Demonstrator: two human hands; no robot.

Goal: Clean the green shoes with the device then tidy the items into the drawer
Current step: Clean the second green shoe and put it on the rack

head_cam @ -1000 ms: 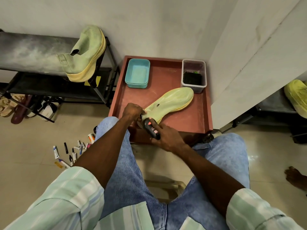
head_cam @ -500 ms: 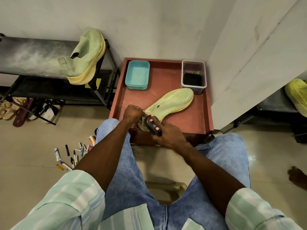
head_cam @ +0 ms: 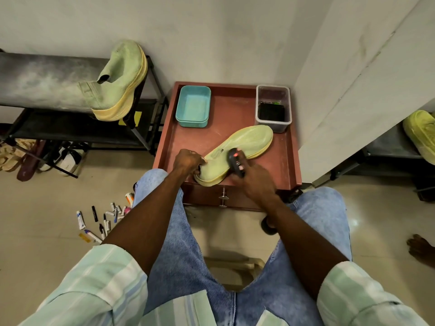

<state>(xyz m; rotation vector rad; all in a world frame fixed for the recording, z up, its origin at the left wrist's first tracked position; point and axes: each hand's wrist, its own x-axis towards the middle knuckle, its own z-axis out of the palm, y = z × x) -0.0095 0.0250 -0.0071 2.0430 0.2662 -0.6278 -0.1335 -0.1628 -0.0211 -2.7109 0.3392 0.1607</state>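
So your left hand has its fingers curled into the heel opening of the green shoe lying on the red-brown drawer table, while your right hand wraps around the black cleaning device, pressing it against the shoe's side.

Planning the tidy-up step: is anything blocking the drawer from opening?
Likely yes. The drawer sits in the table's front, knob facing the person. Their knees flank it and the forearms cross above; the left hand holds the shoe and the right hand grips the device.
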